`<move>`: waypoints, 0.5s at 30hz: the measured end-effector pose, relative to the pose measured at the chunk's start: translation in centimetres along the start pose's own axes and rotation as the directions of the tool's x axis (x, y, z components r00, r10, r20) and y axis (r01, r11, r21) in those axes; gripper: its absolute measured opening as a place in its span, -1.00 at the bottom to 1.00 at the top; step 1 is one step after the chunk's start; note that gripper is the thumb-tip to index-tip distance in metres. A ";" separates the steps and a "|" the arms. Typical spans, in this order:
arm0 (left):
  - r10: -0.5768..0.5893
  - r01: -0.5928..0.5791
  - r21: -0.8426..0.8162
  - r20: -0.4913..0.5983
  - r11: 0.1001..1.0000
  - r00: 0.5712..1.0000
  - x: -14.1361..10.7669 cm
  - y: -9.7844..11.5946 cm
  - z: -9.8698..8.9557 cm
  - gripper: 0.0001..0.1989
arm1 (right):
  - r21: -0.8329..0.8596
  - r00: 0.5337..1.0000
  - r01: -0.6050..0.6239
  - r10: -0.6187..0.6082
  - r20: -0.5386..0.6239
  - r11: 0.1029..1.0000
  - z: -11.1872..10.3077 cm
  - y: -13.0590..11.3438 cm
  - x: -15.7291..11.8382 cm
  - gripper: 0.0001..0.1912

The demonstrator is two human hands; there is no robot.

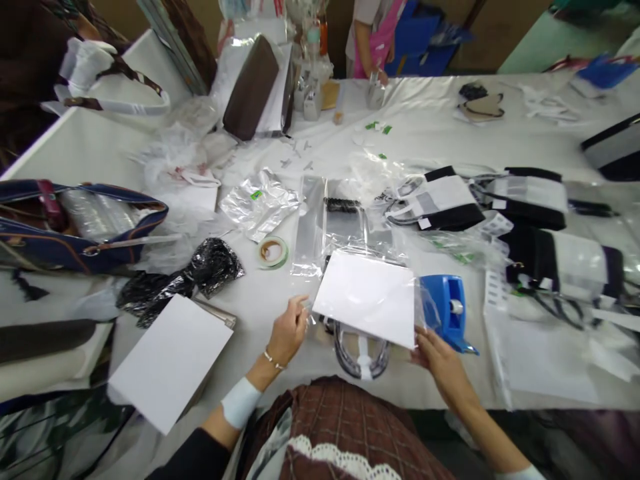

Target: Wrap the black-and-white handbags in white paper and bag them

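Note:
In front of me a white board (367, 293) lies over a handbag, most of which is hidden. The bag's wrapped, looped handles (364, 365) stick out at the near side. A clear plastic bag (424, 308) surrounds the board, its film showing at both sides. My left hand (290, 327), with a bracelet on the wrist, is closed at the left edge of this film, fingertips pinched together. My right hand (440, 359) is closed at the board's near right corner, thumb and fingers around the corner and the film there.
A blue tape dispenser (444, 310) stands right of the board. A roll of tape (273, 253), crumpled black plastic (213, 263) and another white board (173, 360) lie left. Several wrapped black-and-white handbags (450, 200) lie right. Across the table stands a person in a pink apron (377, 37).

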State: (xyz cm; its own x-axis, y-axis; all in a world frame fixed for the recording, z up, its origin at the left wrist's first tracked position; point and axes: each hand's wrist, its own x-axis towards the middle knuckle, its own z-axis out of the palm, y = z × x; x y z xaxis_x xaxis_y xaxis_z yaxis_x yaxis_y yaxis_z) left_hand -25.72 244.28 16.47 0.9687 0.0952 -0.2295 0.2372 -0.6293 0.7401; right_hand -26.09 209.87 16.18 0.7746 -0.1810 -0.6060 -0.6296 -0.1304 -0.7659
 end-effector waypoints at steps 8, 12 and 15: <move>0.164 -0.142 -0.367 0.031 0.919 0.986 0.4 10.4 -9.4 -0.67 | -0.262 0.967 0.199 -0.233 -0.106 0.944 -3.4 -12.3 -6.0 -0.42; 0.039 0.037 -0.454 0.158 0.890 0.987 -1.3 9.1 -9.4 -0.64 | -0.362 0.973 0.152 -0.203 -0.108 0.920 -3.7 -9.5 -7.8 -0.46; -0.006 0.128 -0.460 0.258 0.878 0.966 -2.1 8.5 -8.4 -0.62 | -0.594 0.947 0.188 -0.305 -0.102 0.783 -3.7 -8.5 -7.9 -0.46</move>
State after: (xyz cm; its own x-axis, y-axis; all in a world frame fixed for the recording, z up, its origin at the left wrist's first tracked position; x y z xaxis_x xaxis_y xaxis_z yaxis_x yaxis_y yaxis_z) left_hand -25.09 245.23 28.56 0.9153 -0.1037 -0.3892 0.3666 -0.1856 0.9117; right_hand -27.05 208.82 28.25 0.9192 -0.2315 -0.3186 -0.3829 -0.7146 -0.5855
